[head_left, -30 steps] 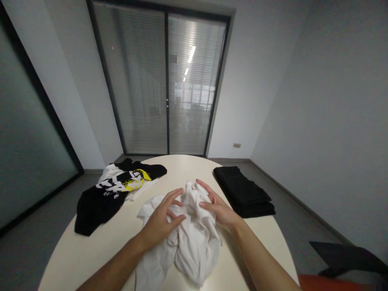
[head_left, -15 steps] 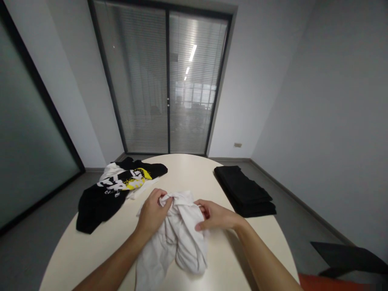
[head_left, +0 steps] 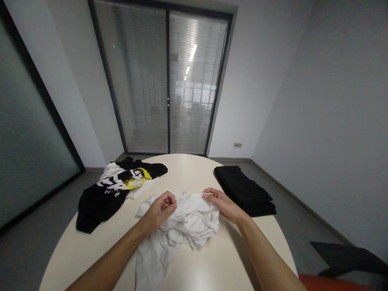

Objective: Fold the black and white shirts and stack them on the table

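A crumpled white garment lies bunched on the table in front of me, one part of it trailing down towards the near edge. Its exact kind does not show among the folds. My left hand is closed over its upper left part, fingers curled and thumb pressed in on the cloth. At the upper right edge of the same garment, my right hand pinches the fabric between thumb and fingers.
On the round cream table, a black T-shirt with a white and yellow print lies loosely at the left, over white cloth. Folded black garments are stacked at the right. A dark chair part shows at lower right.
My right hand has moved up and away, and the white garment is spread wider between my hands. The part hanging on the right is now gathered higher. My left hand has shifted slightly.
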`<action>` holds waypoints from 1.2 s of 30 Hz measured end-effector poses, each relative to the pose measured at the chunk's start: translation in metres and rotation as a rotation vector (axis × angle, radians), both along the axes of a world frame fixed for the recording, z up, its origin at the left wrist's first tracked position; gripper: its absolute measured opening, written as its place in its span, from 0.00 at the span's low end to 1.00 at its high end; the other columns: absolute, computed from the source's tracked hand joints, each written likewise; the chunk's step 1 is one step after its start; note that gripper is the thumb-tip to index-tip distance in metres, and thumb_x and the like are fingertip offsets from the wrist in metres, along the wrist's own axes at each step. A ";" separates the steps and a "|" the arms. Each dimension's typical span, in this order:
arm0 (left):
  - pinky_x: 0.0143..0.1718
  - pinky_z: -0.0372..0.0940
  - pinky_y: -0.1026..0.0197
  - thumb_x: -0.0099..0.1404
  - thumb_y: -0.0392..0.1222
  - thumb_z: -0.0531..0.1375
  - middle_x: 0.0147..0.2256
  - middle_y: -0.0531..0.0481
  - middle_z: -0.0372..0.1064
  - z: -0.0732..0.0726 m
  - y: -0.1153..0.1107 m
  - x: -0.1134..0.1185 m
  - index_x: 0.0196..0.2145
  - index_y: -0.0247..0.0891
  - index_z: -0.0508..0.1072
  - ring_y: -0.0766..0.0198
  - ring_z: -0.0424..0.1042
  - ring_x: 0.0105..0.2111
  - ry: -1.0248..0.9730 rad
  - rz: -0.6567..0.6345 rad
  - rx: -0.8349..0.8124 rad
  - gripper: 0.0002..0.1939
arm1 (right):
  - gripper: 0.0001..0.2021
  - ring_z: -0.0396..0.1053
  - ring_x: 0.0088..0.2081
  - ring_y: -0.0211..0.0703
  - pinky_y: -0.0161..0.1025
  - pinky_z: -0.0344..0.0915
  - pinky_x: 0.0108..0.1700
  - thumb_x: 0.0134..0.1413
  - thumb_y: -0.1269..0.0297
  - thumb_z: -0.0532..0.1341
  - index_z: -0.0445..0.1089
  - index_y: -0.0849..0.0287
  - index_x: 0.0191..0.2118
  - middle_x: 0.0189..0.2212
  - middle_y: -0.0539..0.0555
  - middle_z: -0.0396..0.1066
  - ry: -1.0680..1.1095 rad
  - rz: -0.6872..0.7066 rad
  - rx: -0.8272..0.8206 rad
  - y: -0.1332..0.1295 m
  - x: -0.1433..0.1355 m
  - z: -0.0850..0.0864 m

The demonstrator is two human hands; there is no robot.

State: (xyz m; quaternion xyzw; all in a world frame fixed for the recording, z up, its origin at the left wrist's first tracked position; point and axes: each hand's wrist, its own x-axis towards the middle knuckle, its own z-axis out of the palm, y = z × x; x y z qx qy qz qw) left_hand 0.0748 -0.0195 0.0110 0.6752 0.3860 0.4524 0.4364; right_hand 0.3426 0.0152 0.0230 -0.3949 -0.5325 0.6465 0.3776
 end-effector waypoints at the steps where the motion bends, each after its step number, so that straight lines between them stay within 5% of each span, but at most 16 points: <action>1: 0.32 0.58 0.64 0.65 0.54 0.57 0.30 0.53 0.64 -0.001 0.001 -0.001 0.34 0.39 0.66 0.65 0.64 0.30 -0.008 -0.026 -0.033 0.15 | 0.23 0.67 0.30 0.34 0.31 0.61 0.31 0.45 0.55 0.73 0.70 0.58 0.45 0.33 0.49 0.71 0.056 0.057 -0.026 -0.001 0.002 0.001; 6: 0.30 0.57 0.63 0.58 0.48 0.64 0.38 0.49 0.72 -0.003 0.002 -0.002 0.45 0.38 0.73 0.66 0.63 0.27 0.232 0.013 -0.058 0.19 | 0.41 0.69 0.41 0.35 0.30 0.66 0.40 0.32 0.74 0.77 0.68 0.52 0.58 0.46 0.51 0.70 0.225 0.283 0.011 -0.004 0.009 0.003; 9: 0.33 0.59 0.62 0.60 0.46 0.62 0.30 0.51 0.72 0.001 0.000 -0.001 0.35 0.38 0.76 0.63 0.66 0.30 0.360 0.011 0.018 0.10 | 0.39 0.69 0.40 0.36 0.32 0.66 0.39 0.37 0.72 0.75 0.66 0.50 0.59 0.45 0.51 0.71 0.161 0.272 0.062 -0.002 0.008 0.001; 12: 0.35 0.61 0.62 0.66 0.50 0.57 0.30 0.51 0.72 0.004 0.002 -0.003 0.32 0.38 0.73 0.61 0.68 0.32 0.238 0.130 0.069 0.13 | 0.31 0.69 0.39 0.39 0.35 0.65 0.40 0.41 0.68 0.73 0.71 0.53 0.55 0.44 0.53 0.73 -0.083 0.156 0.217 0.003 0.007 -0.004; 15: 0.32 0.61 0.63 0.67 0.54 0.56 0.31 0.52 0.71 0.001 0.009 -0.009 0.38 0.38 0.72 0.62 0.69 0.30 0.091 0.317 0.081 0.16 | 0.13 0.68 0.36 0.42 0.38 0.63 0.39 0.47 0.62 0.68 0.77 0.60 0.40 0.36 0.54 0.76 -0.442 0.004 0.395 0.012 0.009 -0.013; 17: 0.31 0.61 0.64 0.66 0.56 0.58 0.30 0.52 0.71 -0.001 0.015 -0.016 0.39 0.38 0.72 0.62 0.69 0.30 0.037 0.435 0.105 0.17 | 0.11 0.66 0.31 0.41 0.37 0.61 0.34 0.51 0.58 0.64 0.75 0.61 0.32 0.29 0.53 0.74 -0.558 -0.099 0.414 0.017 0.013 -0.018; 20: 0.30 0.62 0.64 0.63 0.59 0.60 0.31 0.51 0.72 -0.001 0.026 -0.031 0.39 0.38 0.71 0.61 0.70 0.30 -0.113 0.601 0.108 0.20 | 0.14 0.63 0.26 0.38 0.36 0.57 0.30 0.50 0.53 0.65 0.70 0.60 0.27 0.21 0.49 0.68 -0.523 -0.160 0.362 0.021 0.020 -0.017; 24: 0.27 0.62 0.63 0.56 0.65 0.63 0.27 0.53 0.72 0.004 0.036 -0.049 0.40 0.38 0.71 0.61 0.70 0.26 -0.302 0.739 0.024 0.27 | 0.16 0.69 0.31 0.42 0.38 0.64 0.39 0.50 0.49 0.65 0.70 0.60 0.28 0.25 0.50 0.72 -0.273 -0.122 0.238 0.018 0.023 -0.005; 31: 0.39 0.66 0.60 0.49 0.64 0.68 0.35 0.48 0.76 0.003 0.033 -0.038 0.37 0.37 0.75 0.56 0.74 0.38 -0.382 0.591 -0.096 0.29 | 0.18 0.74 0.45 0.51 0.44 0.69 0.46 0.56 0.49 0.61 0.71 0.58 0.45 0.40 0.57 0.77 0.154 -0.199 -0.002 0.011 0.001 -0.005; 36: 0.38 0.68 0.60 0.47 0.56 0.72 0.38 0.47 0.77 0.005 0.031 -0.035 0.42 0.36 0.74 0.56 0.75 0.38 -0.565 0.503 -0.274 0.29 | 0.28 0.74 0.44 0.46 0.41 0.67 0.47 0.47 0.61 0.70 0.64 0.53 0.55 0.46 0.54 0.76 0.213 0.038 0.024 0.004 0.005 -0.005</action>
